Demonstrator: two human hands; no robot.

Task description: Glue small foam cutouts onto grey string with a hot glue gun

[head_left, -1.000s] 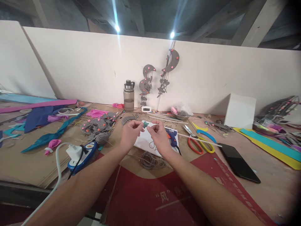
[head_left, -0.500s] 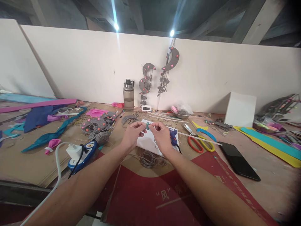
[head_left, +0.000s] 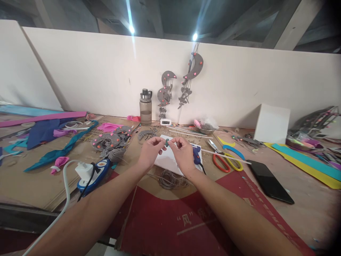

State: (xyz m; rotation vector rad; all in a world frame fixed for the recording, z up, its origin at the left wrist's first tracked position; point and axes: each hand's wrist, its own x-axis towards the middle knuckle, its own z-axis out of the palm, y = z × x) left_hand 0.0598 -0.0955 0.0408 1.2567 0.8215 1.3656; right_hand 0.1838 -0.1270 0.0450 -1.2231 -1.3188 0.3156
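Observation:
A small teal-green piece [head_left: 167,143] is pinched between the fingertips of both hands; its exact kind is too small to make out. My left hand [head_left: 151,151] grips it from the left, thumb and forefinger together. From the other side my right hand [head_left: 183,152] closes on it in the same way. Beneath the hands lies a white sheet [head_left: 165,160] on the cardboard. A blue glue gun [head_left: 196,155] with a long glue stick [head_left: 223,156] rests just right of my right hand. Nearer me is a coil of grey cord [head_left: 168,179].
Scissors [head_left: 226,161] with red and yellow handles and a black phone [head_left: 270,181] lie to the right. On the left are a blue power strip [head_left: 94,177] and grey crescents with coloured dots [head_left: 110,139]. A water bottle [head_left: 145,108] stands by the white board [head_left: 101,74], where crescent mobiles [head_left: 195,67] hang.
Both hands stay almost in place around the small teal-green piece, which has turned slightly between the fingertips. The objects on the table have not moved.

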